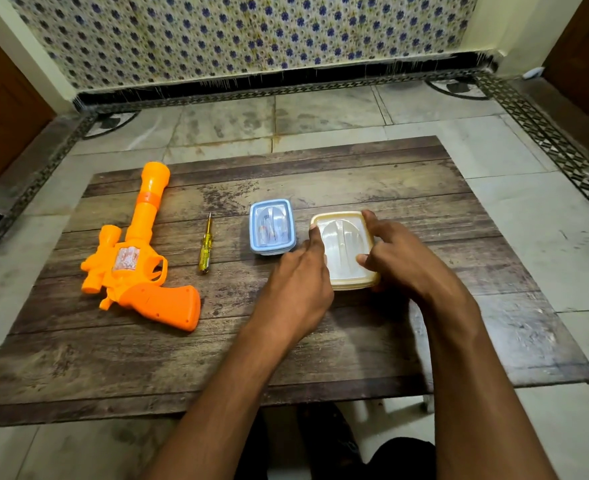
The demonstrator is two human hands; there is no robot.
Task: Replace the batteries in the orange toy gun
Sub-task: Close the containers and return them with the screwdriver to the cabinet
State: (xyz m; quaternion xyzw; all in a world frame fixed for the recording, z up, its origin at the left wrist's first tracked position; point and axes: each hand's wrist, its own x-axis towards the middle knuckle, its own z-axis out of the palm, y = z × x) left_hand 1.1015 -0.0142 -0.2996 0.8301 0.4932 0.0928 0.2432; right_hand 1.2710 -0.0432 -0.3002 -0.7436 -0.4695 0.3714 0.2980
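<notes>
**Both hands on the cream box, gun off to the left**

Your left hand (298,282) and right hand (402,258) meet at the cream-lidded box (343,249) on the wooden worktop (217,358); fingers of both curl over its lid edges, grasping it. Just left of it stands a blue-lidded box (271,226), then a yellow screwdriver (205,244). The orange toy gun (137,251) lies flat at the far left, barrel pointing away from you.
</notes>
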